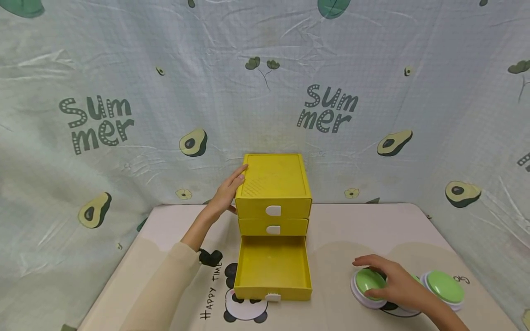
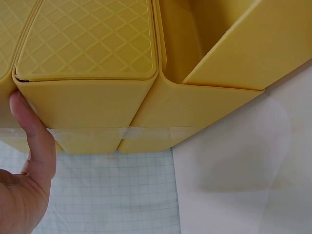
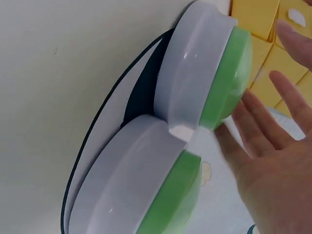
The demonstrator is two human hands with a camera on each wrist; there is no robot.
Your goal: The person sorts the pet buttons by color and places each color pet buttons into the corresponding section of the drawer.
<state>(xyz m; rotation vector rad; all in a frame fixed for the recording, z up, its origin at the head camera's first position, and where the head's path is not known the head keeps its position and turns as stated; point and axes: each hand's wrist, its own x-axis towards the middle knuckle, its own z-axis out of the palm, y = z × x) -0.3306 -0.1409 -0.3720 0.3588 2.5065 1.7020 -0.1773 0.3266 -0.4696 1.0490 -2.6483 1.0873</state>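
Observation:
A yellow three-drawer cabinet (image 1: 275,174) stands at the back of the table, its bottom drawer (image 1: 290,293) pulled out with nothing in it. The two upper drawers are closed. My left hand (image 1: 223,195) rests against the cabinet's left side, fingers at the top edge; the left wrist view shows one digit lying along the side wall (image 2: 92,107). On the right, my right hand (image 1: 399,282) hovers with spread fingers over a round push button (image 1: 366,280) with a green dome and white base. In the right wrist view, the fingers are close around that green dome (image 3: 229,80); contact is unclear.
Another green button (image 1: 446,285) sits at the far right, and one more (image 1: 415,277) is mostly hidden behind my right hand. A printed mat (image 1: 339,276) with a panda covers the table. Behind it hangs a curtain (image 1: 232,105) with avocado prints.

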